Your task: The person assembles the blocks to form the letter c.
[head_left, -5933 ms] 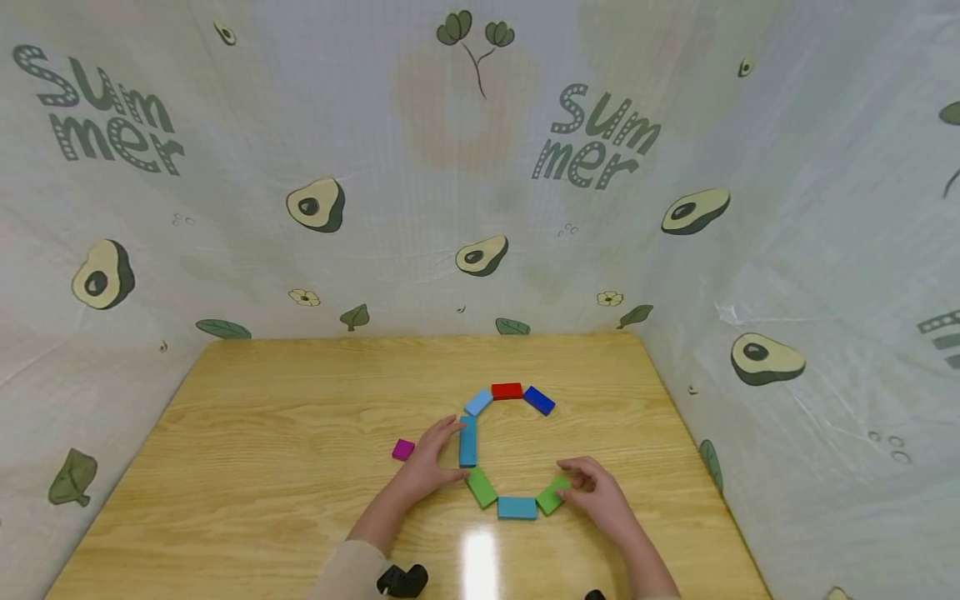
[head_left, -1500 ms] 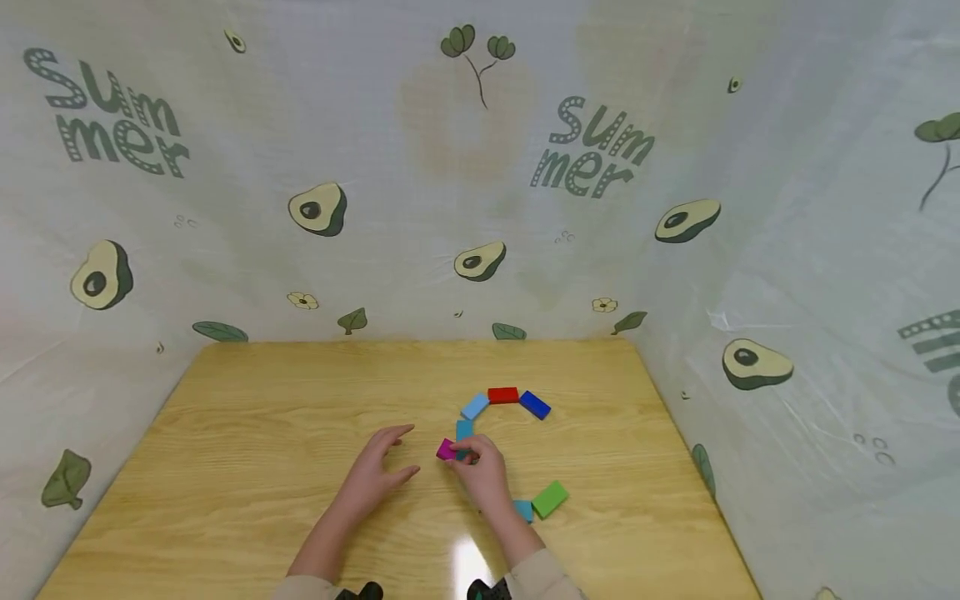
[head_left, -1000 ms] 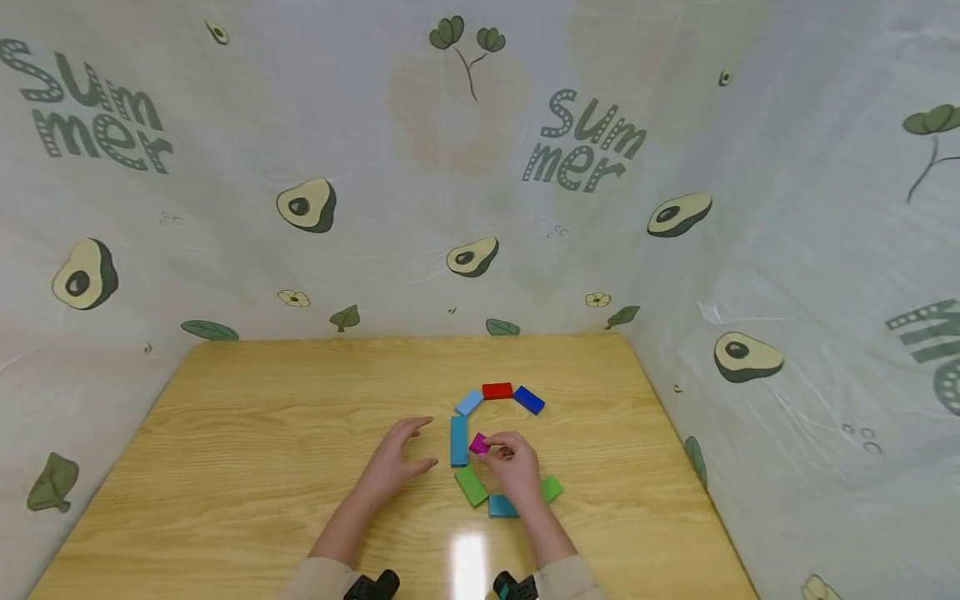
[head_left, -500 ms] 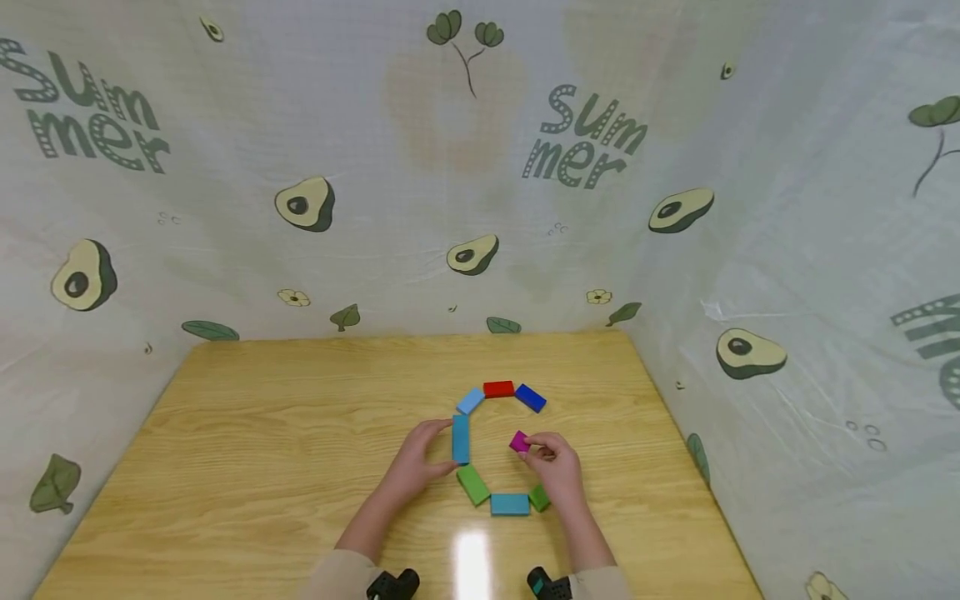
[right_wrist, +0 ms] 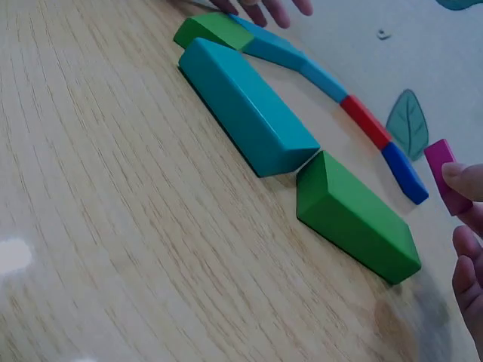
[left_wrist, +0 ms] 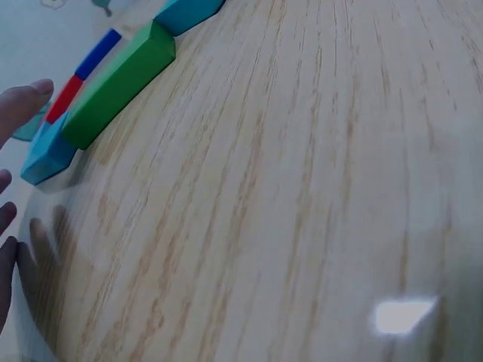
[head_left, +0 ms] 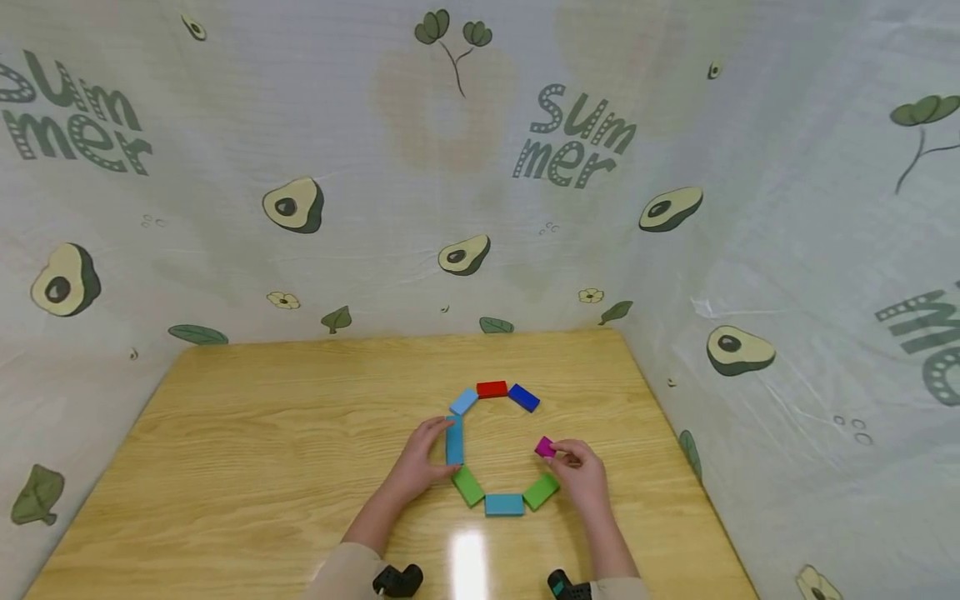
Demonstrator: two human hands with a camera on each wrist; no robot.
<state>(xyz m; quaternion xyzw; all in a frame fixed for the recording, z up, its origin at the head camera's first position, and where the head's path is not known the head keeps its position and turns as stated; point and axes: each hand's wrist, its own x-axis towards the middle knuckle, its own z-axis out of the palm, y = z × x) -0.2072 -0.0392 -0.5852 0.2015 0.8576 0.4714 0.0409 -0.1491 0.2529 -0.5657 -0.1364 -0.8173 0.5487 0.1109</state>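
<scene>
My right hand (head_left: 583, 473) pinches a small magenta block (head_left: 545, 447) between thumb and fingers, above the right side of a ring of blocks. The same magenta block (right_wrist: 447, 175) shows upright in the right wrist view. My left hand (head_left: 417, 461) lies beside the long blue block (head_left: 454, 440) on the ring's left, its fingertips and thumb spread along that block's far and near ends. Below it follow a green block (head_left: 468, 486), a blue block (head_left: 504, 505) and another green block (head_left: 541, 491), which lies close to my right hand.
Along the ring's far side lie a light blue block (head_left: 464, 402), a red block (head_left: 492, 389) and a dark blue block (head_left: 524, 397). The ring has a gap at its right. Patterned sheeting (head_left: 390, 167) rises behind the wooden table (head_left: 300, 400) and at its sides.
My right hand has let go of the near green block, taken the magenta block from left of the ring and carried it across to the right. My left hand backed away, then returned to the long blue block.
</scene>
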